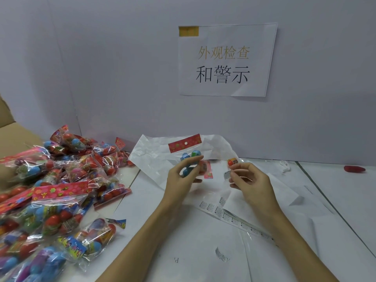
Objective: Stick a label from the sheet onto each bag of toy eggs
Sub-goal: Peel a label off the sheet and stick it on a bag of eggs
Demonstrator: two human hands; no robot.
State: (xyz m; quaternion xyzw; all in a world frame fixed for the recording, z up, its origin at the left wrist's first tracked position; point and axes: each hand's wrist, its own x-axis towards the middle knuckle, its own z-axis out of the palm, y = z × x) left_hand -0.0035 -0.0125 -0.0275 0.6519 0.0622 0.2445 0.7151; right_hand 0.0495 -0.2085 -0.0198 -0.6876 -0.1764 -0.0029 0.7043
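Note:
My left hand [183, 176] holds up a clear bag of toy eggs [190, 156] with a red flowered header card on top; its fingers curl round the blue and green eggs inside. My right hand [247, 178] pinches a small white label [227, 175] between thumb and fingertips, just right of the bag and apart from it. The label sheet [230, 215], a strip of small printed labels, lies on the table below my right wrist. An orange egg [232, 161] shows just above my right fingers.
A big pile of bagged toy eggs [55, 192] covers the table's left side, beside a cardboard box [12, 137]. Crumpled white paper [154, 151] lies behind my hands. A printed sign [225, 60] hangs on the back wall. A red object [354, 169] lies far right.

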